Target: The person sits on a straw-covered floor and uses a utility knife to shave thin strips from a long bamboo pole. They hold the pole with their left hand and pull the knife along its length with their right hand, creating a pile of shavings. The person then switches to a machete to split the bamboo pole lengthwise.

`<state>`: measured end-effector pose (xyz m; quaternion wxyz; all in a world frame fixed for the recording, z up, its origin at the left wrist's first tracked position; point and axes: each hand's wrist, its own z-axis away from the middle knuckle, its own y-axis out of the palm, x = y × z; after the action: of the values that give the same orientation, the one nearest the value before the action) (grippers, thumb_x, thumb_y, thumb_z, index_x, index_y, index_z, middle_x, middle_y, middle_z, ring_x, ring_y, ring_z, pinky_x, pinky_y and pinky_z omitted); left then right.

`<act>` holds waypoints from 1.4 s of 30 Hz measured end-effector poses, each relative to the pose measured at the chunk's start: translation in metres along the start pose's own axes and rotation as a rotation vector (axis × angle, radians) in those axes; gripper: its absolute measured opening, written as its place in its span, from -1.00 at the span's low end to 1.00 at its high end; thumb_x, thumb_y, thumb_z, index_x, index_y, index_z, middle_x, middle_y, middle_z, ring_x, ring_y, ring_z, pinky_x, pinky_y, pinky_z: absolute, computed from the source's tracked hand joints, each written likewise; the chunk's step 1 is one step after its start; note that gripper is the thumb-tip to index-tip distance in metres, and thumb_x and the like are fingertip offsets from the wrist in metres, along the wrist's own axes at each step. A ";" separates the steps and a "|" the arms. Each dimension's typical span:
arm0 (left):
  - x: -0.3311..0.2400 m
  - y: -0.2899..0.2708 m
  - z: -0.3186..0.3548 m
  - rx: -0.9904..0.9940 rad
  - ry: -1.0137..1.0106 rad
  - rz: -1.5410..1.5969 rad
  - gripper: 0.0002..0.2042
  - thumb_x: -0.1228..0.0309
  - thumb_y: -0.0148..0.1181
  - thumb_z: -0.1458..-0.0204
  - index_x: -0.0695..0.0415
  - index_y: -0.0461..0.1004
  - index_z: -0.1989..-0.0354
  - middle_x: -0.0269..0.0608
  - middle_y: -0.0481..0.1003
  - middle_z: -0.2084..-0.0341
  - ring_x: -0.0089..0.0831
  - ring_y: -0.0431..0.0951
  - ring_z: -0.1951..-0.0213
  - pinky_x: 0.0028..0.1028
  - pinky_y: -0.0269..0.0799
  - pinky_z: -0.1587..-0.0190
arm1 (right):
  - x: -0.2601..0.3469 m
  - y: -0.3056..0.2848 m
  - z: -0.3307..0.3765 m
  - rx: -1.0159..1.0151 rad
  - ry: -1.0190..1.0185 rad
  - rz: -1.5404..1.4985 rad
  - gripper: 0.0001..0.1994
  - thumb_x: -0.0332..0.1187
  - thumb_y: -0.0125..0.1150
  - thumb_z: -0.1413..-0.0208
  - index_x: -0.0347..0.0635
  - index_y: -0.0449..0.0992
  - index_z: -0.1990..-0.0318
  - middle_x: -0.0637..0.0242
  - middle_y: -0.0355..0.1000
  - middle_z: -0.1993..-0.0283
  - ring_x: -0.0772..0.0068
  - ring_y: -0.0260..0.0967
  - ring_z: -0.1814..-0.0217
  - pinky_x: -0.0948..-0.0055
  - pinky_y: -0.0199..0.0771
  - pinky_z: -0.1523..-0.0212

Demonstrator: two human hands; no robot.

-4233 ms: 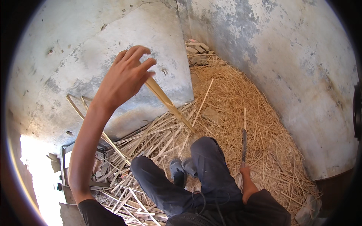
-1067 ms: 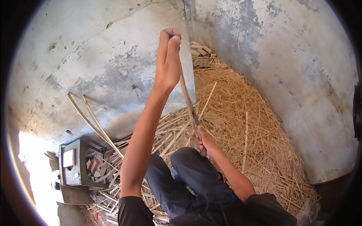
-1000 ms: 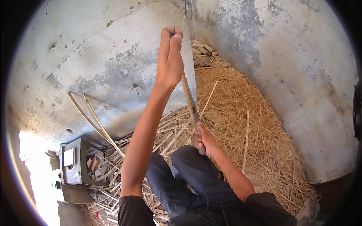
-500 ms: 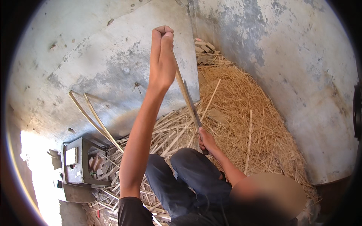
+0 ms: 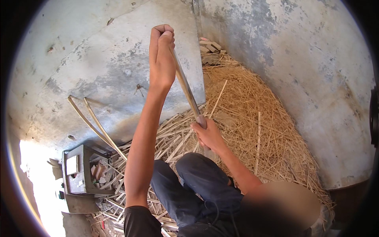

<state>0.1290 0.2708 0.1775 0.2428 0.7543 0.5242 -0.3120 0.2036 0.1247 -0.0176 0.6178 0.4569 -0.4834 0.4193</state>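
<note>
High in front of me, my left hand is closed around the upper end of a slender pale strip, which looks like split bamboo or wood. The strip slants down to the right. My right hand, lower down, wraps round the handle of a long knife. Its narrow grey blade lies along the strip, pointing up towards the left hand. Both hands are raised above my bent knees. The strip's lower end is hidden around the right hand.
A heap of thin straw-coloured shavings fills the corner on the right. Loose flat strips cover the floor in front. Two long strips lean at the left wall, beside a grey box-like frame with rubble. Bricks sit in the far corner.
My right hand has risen from beside my knee, sliding the knife up along the strip towards my left hand. The left hand has shifted slightly left in the picture, still gripping the strip.
</note>
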 end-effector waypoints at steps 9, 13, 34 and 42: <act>-0.005 -0.005 -0.006 -0.014 -0.015 0.089 -0.81 0.31 -0.12 -0.33 0.13 0.37 0.09 -0.38 0.27 0.34 -0.57 0.20 0.28 -0.47 0.25 0.09 | -0.344 -0.111 -0.025 -0.018 0.237 0.814 -0.61 -0.12 0.21 -0.19 -0.28 0.51 0.02 -0.12 0.54 0.30 -0.07 0.53 0.19 -0.04 0.45 0.18; -0.009 -0.027 0.003 0.037 -0.044 0.127 -0.86 0.38 -0.13 -0.24 0.12 0.34 0.15 -0.38 0.23 0.39 -0.55 0.17 0.32 -0.49 0.21 0.14 | -0.362 -0.137 0.061 -0.034 0.516 0.754 -0.63 -0.15 0.26 -0.13 -0.28 0.57 0.06 -0.09 0.60 0.30 -0.03 0.59 0.29 0.06 0.53 0.21; -0.027 -0.043 -0.010 0.575 -0.206 0.777 -0.85 0.26 -0.08 0.01 0.05 0.19 0.44 -0.46 0.03 0.64 -0.55 0.00 0.61 -0.44 -0.07 0.52 | -0.128 -0.094 0.061 -0.091 0.118 -0.395 -0.55 0.10 0.02 -0.46 -0.16 0.39 0.17 0.51 0.11 0.66 0.65 0.04 0.75 0.58 0.08 0.71; -0.032 -0.017 -0.014 0.595 -0.182 0.665 -0.84 0.26 -0.05 -0.07 0.04 0.21 0.44 -0.44 0.07 0.63 -0.50 0.07 0.59 -0.44 0.03 0.50 | -0.046 -0.058 0.080 -0.010 0.044 -0.482 -0.48 0.16 -0.08 -0.50 -0.22 0.36 -0.02 0.51 0.09 0.66 0.67 -0.02 0.77 0.59 0.04 0.73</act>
<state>0.1079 0.2656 0.2098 0.1478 0.8880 0.1178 -0.4193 0.2334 0.0301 -0.0629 0.7125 0.5468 -0.3491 0.2672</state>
